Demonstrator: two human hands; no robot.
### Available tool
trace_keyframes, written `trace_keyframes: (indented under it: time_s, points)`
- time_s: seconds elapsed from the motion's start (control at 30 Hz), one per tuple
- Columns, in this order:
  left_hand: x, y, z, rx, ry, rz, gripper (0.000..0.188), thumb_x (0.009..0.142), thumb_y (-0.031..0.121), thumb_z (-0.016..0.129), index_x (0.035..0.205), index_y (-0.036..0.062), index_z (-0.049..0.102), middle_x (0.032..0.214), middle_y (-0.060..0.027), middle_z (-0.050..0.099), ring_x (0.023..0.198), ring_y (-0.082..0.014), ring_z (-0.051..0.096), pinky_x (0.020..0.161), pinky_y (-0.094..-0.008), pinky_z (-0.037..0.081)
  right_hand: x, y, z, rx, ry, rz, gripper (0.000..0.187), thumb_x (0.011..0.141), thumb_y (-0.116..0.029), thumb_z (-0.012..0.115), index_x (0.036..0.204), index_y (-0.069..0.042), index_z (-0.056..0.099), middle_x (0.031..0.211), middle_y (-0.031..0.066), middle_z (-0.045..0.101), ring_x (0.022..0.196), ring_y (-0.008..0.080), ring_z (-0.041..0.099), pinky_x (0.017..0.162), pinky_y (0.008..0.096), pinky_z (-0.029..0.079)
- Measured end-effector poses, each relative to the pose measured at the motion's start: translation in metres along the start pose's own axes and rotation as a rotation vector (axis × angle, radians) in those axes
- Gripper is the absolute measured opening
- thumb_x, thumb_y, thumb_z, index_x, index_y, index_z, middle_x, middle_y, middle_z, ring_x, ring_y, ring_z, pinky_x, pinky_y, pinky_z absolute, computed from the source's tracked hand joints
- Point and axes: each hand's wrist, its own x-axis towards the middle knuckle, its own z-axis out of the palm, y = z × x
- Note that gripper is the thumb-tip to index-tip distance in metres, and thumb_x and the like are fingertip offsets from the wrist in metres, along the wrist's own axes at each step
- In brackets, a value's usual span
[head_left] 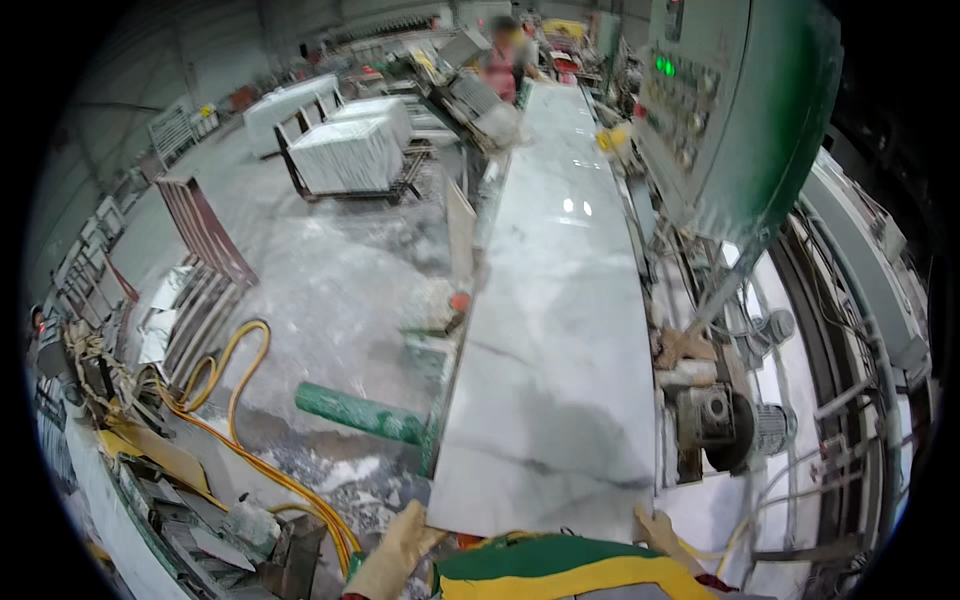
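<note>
A long white marble slab with grey veins stretches away from me, its near end just in front of my body. At its near left corner is my left hand, in a pale work glove, with the fingers closed at the edge. My right hand, also gloved, closes on the near right corner. Part of each hand's fingers is hidden at the slab's edge. Under the slab's left side runs a green machine frame. A green and yellow apron covers my front.
A control cabinet with green lights hangs at the right, above a motor. To the left are a green pipe, yellow hoses, a metal rack and stacked slabs. A person stands near the far end.
</note>
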Motion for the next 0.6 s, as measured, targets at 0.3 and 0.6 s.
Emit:
trace_keyframes:
  time_s: [0.3,0.6]
  points:
    - [0.022,-0.022,-0.008,-0.077,0.105,0.08,0.038,0.115,0.031,0.045,0.126,0.0009,0.066,0.108,-0.0068,0.074,0.105,-0.0224,0.071,0.097,-0.036,0.059,0.011,-0.001,0.014,-0.041,0.149,-0.196,0.071,0.09,-0.056,0.078,0.127,0.005,0.073,0.098,0.0188,0.079,0.086,0.0379,0.077,0.078,0.0474,0.06]
    - [0.006,-0.015,0.014,-0.04,0.095,0.158,0.035,0.112,0.024,0.044,0.128,0.0011,0.066,0.128,-0.0104,0.072,0.116,-0.0228,0.069,0.104,-0.0374,0.055,-0.043,-0.129,0.123,-0.645,-0.041,-1.367,0.069,0.094,-0.036,0.07,0.156,-0.008,0.058,0.151,0.0269,0.062,0.138,0.0489,0.059,0.121,0.058,0.044]
